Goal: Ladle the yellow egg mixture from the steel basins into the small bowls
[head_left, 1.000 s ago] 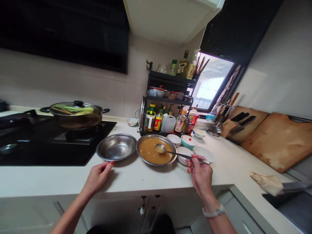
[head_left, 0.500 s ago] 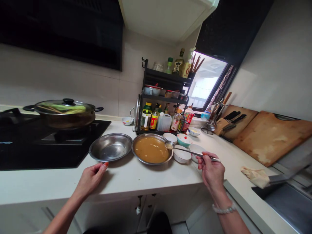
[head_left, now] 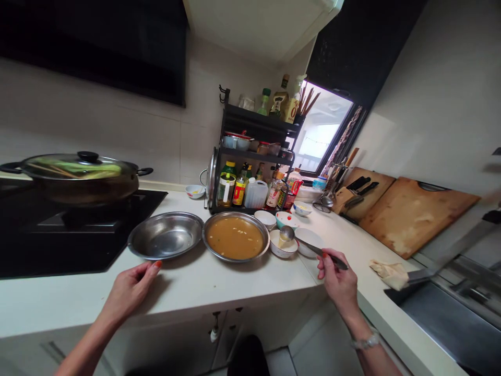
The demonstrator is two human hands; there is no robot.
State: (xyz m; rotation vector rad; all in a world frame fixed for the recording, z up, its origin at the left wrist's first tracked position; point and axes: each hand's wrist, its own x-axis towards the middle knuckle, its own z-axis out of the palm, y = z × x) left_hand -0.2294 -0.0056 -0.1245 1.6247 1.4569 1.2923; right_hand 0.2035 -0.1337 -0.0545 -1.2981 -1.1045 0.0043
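My right hand (head_left: 340, 274) grips the handle of a metal ladle (head_left: 287, 234). The ladle's head is tipped over a white bowl (head_left: 284, 250), and brownish liquid runs down into it. Left of that bowl sits a metal bowl of brown soup (head_left: 235, 239) with pale bits floating on top. An empty metal bowl (head_left: 166, 236) stands farther left. At its near rim is my left hand (head_left: 131, 286), fingers curled and thumb against the edge; its fingertips are partly hidden.
Small bowls (head_left: 265, 219) cluster before a black rack (head_left: 254, 156) of bottles. A lidded pot (head_left: 84, 180) rests on the stove at left. A knife block (head_left: 346, 201), cutting boards (head_left: 418, 214), a cloth (head_left: 389, 274) and a sink (head_left: 442, 324) are at right.
The ladle has moved from the soup bowl's right rim to over the white bowl and tipped, letting liquid out. My left hand stays at the empty bowl's rim. The view has shifted slightly.
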